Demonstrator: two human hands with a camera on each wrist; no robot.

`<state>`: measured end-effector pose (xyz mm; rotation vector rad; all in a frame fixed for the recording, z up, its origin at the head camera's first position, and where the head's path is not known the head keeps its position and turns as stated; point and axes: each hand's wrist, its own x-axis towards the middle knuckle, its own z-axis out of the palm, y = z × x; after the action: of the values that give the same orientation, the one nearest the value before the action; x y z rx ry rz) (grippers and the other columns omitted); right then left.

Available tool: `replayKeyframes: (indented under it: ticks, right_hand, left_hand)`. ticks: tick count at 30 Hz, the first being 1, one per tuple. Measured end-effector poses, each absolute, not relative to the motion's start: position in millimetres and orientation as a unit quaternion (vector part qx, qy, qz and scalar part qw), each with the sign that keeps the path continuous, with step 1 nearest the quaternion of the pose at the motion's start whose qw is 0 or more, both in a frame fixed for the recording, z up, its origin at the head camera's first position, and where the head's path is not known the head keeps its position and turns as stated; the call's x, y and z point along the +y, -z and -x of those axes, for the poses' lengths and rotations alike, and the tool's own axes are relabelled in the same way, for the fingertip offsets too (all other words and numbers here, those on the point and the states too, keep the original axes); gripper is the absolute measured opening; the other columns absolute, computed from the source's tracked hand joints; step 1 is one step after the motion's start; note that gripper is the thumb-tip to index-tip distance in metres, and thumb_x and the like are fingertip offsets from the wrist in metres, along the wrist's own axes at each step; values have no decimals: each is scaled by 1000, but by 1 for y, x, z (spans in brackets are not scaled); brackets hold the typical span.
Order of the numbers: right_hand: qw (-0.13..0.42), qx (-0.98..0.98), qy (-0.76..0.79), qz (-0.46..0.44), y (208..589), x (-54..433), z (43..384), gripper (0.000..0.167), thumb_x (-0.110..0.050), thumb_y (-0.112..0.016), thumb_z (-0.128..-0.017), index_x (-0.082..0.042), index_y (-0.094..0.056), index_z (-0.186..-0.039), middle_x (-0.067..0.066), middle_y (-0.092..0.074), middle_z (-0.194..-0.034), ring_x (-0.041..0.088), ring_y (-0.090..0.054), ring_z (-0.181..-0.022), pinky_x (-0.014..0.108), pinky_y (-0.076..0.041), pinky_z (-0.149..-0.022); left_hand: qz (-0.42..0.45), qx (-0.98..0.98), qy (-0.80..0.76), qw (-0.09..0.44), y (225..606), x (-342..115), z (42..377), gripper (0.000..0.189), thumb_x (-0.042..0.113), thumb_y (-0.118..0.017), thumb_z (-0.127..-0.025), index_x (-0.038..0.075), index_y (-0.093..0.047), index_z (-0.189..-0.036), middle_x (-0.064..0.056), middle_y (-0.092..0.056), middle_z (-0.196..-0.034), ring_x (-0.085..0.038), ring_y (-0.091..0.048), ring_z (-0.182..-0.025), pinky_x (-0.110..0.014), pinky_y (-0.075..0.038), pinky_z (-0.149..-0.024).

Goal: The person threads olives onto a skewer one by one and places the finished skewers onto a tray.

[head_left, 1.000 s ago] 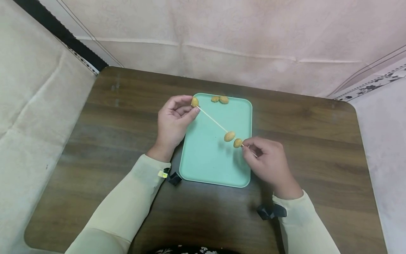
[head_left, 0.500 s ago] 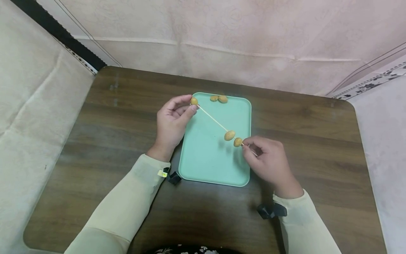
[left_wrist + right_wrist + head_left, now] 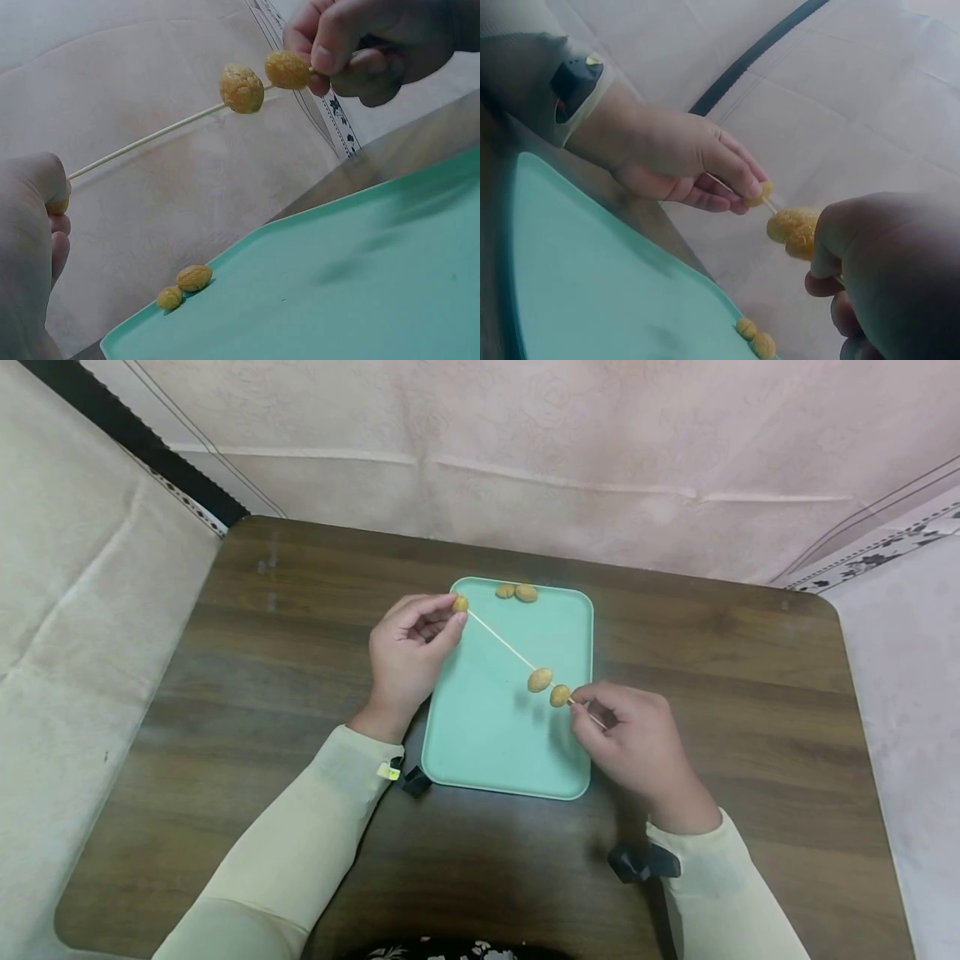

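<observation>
My left hand point(image 3: 407, 656) pinches a small golden-brown, wrinkled ball point(image 3: 461, 604) between thumb and fingertips, at the far end of a thin wooden skewer point(image 3: 498, 639). Whether the skewer's tip has gone into that ball is hidden by the fingers. Near the other end, two more such balls sit threaded on the stick: one ball point(image 3: 241, 88) further in, and one ball point(image 3: 288, 70) close to my right fingertips. With thumb and forefinger my right hand point(image 3: 633, 739) pinches the skewer just behind them. The skewer slants in the air above a mint-green tray point(image 3: 495, 743).
Two loose golden-brown balls, a smaller ball point(image 3: 506, 591) and a larger ball point(image 3: 527, 593), lie together by the tray's far rim. The tray rests on a brown wooden table point(image 3: 285, 652). Pale cloth point(image 3: 555, 460) hangs behind it.
My left hand has dipped slightly with its ball, and its forefinger lies straighter along the top. My right hand and the skewer have barely shifted.
</observation>
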<state>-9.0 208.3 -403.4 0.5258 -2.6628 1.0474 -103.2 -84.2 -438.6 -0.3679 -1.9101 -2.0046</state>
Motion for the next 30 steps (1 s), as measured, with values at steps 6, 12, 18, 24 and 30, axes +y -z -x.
replayKeyframes:
  ticks: [6,12,18,24,30]
  right_hand:
    - [121,-911,-349,-186,399,205,7,11,-5,-74,-94,-7,-85,-97,-9,-57,-67,8,-50,-63,18,-43,-59]
    - [134,-909,-340,-201,398,201,7,13,-5,-73,-93,-10,-85,-96,-10,-58,-67,7,-50,-64,18,-44,-60]
    - [149,-905,-337,-211,397,196,7,14,-4,-73,-92,-10,-85,-95,-9,-58,-68,6,-49,-64,19,-44,-60]
    - [157,-905,-331,-215,396,191,8,14,-4,-71,-92,-9,-84,-95,-6,-60,-70,7,-51,-65,20,-45,-60]
    - [156,-908,-326,-213,395,190,8,14,-4,-71,-92,-9,-84,-95,-5,-62,-71,8,-54,-65,21,-46,-60]
  left_hand:
    - [132,-692,686,184,442,-83,102,22,3,-86,-98,0,-85,-120,-14,-74,-110,-16,-77,-96,-25,-66,-86]
    - [134,-698,677,192,443,-81,102,22,4,-87,-98,2,-85,-119,-16,-76,-110,-15,-76,-95,-23,-65,-84]
    - [137,-699,677,182,442,-79,100,21,4,-86,-98,3,-86,-119,-15,-76,-110,-16,-76,-95,-24,-65,-85]
    - [137,-697,683,173,442,-75,97,20,5,-86,-98,5,-87,-118,-11,-77,-110,-20,-76,-94,-26,-66,-86]
    - [140,-695,686,164,442,-67,92,20,5,-88,-96,8,-88,-115,-8,-78,-108,-21,-76,-93,-26,-66,-85]
